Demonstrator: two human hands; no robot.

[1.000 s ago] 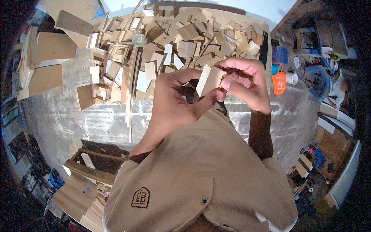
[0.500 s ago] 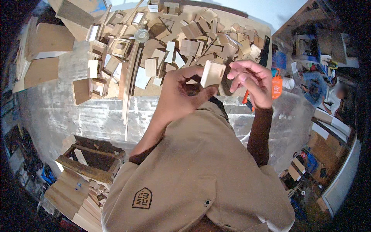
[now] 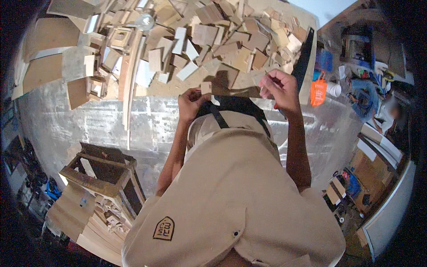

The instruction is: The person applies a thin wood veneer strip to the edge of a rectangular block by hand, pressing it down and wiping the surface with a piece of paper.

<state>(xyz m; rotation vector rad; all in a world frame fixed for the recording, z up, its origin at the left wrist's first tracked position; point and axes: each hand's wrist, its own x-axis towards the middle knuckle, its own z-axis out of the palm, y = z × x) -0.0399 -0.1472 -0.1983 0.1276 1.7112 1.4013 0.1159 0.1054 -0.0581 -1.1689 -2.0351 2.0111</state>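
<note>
My left hand (image 3: 191, 103) is closed near the table's front edge, thumb and fingers pinching a small pale wooden block (image 3: 206, 87). To the right, my right hand (image 3: 282, 90) is raised over the same edge. Its fingers are curled together; whether anything small sits between them I cannot make out. Beyond the hands, many wooden offcuts (image 3: 209, 34) lie heaped on the pale board tabletop (image 3: 147, 91). A long black blade-like thing (image 3: 305, 55) runs along the right end of the heap, and a bit of orange shows just below my right hand.
Long thin strips (image 3: 131, 80) stick out over the front edge at left. A wooden frame stand (image 3: 95, 182) is at lower left beside stacked boards (image 3: 104, 238). An orange bag (image 3: 318, 92) hangs at right. Another person (image 3: 378, 111) sits farther right.
My left hand has moved away from my body and turned, lowering the wooden piece to the table's edge. My right hand has moved slightly outward, its fingers curling in. The view has shifted.
</note>
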